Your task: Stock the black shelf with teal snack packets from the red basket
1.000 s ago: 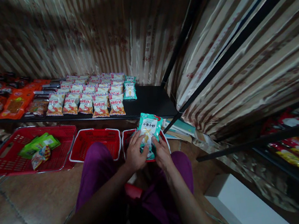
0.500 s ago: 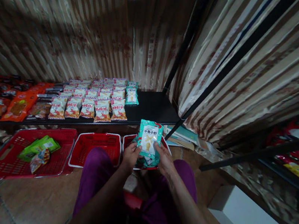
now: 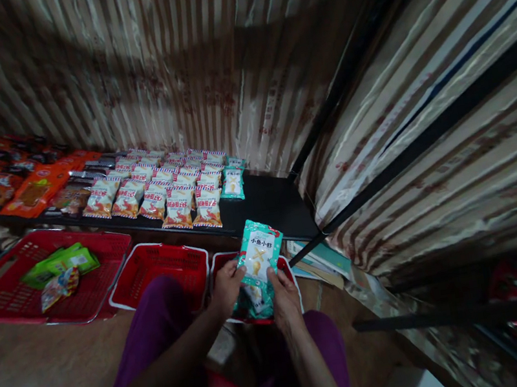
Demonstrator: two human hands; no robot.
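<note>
A teal and white snack packet (image 3: pixel 259 252) is held upright between my two hands, its printed front facing me. My left hand (image 3: pixel 228 287) grips its lower left edge, and my right hand (image 3: pixel 283 294) pinches its lower right side with the thumb on the front. Below it, more teal packets (image 3: pixel 256 302) lie in a small red basket (image 3: pixel 293 279) with a white rim. Beyond my hands, a few matching teal packets (image 3: pixel 232 183) lie on the black shelf (image 3: pixel 269 198), beside rows of white and orange snack packets (image 3: pixel 178 206).
Orange snack bags (image 3: pixel 32 189) fill the shelf's left end. Another red basket (image 3: pixel 160 271) stands beside my knee. A larger red basket (image 3: pixel 3 286) holds green packets (image 3: pixel 61 263). Black metal bars (image 3: pixel 366 193) slant along the right, before a striped curtain (image 3: pixel 168 57).
The view has shifted slightly, so shelf and baskets appear lower. Both hands still hold the same teal packet over the basket, in nearly the same pose.
</note>
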